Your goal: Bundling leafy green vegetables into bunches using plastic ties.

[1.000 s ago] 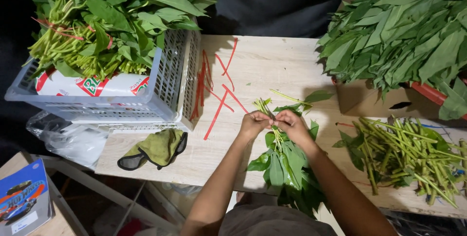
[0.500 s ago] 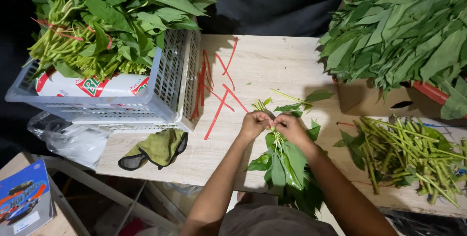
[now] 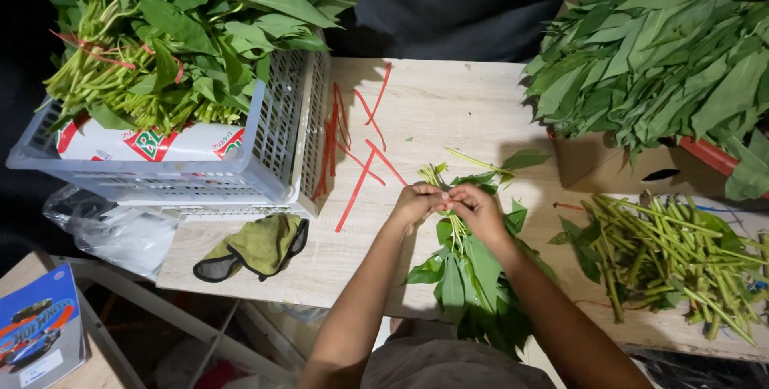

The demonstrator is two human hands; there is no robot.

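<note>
1. Lower left: blue toy package (image 3: pixel 36 337), cut off by the frame edge.
2. Upper left: grey crate (image 3: pixel 240 157) of greens, white-red wrapper (image 3: pixel 152 142) inside.
3. Centre: I see left hand (image 3: pixel 416 201) and right hand (image 3: pixel 478 209) pinching the greens bundle (image 3: pixel 469 277); the tie is hidden.
4. Right: cardboard box (image 3: pixel 597 165), mostly covered by leaves.

head cam | looks steeply down | near | over wooden table (image 3: pixel 448 108)
</note>
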